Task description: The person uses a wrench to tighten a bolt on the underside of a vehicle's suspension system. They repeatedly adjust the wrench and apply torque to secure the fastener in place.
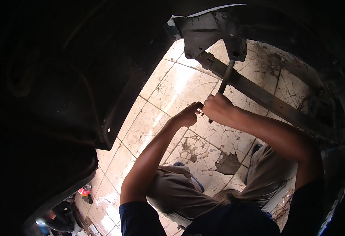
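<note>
My right hand (218, 109) is wrapped round a dark metal rod (227, 77). The rod runs down at a slant from below a steel bracket (235, 50) with a hole in it, and its lower end pokes out under my fist. Right beside that fist, my left hand (187, 115) has its fingers curled in. A small shiny bit shows at its fingertips, too small to name. Whether the rod's top end is joined to the bracket, I cannot tell.
Dark vehicle body panels (113, 106) hang close at left and above. A long metal beam (274, 102) crosses behind the rod. Below lies a cracked tile floor (141, 122) with a broken patch (227, 163). Another person (60, 216) and a red-and-black object (85, 192) are at lower left.
</note>
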Available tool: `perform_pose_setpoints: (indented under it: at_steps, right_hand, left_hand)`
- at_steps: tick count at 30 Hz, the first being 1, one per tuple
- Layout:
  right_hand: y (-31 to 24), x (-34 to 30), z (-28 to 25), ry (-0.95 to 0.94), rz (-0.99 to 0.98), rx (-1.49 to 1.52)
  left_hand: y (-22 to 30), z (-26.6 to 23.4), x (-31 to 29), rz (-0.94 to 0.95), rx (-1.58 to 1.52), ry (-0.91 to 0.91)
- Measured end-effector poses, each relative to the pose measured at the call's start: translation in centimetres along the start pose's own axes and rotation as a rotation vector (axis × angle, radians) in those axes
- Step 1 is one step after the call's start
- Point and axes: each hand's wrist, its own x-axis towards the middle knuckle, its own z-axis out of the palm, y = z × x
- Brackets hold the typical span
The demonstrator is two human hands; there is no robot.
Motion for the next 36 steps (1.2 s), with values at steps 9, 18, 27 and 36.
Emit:
perform_pose_setpoints:
  at_steps: [9, 18, 27, 36]
  right_hand:
    - [0.5, -0.5, 1.4, 0.157, -0.029, -0.050]
    - [0.9, -0.3, 0.6, 0.146, -0.009, 0.076]
    - [-1.1, 1.0, 0.5, 0.101, -0.096, 0.007]
    - [-1.1, 0.5, 0.7, 0.075, -0.086, -0.078]
  left_hand:
    - [0.6, 0.4, 0.2, 0.027, -0.037, 0.066]
    - [-0.2, 0.6, 0.4, 0.007, -0.015, 0.076]
    - [-3.7, 0.4, 0.1, 0.141, -0.039, 0.119]
    - [-0.4, 0.1, -0.4, -0.002, -0.043, 0.067]
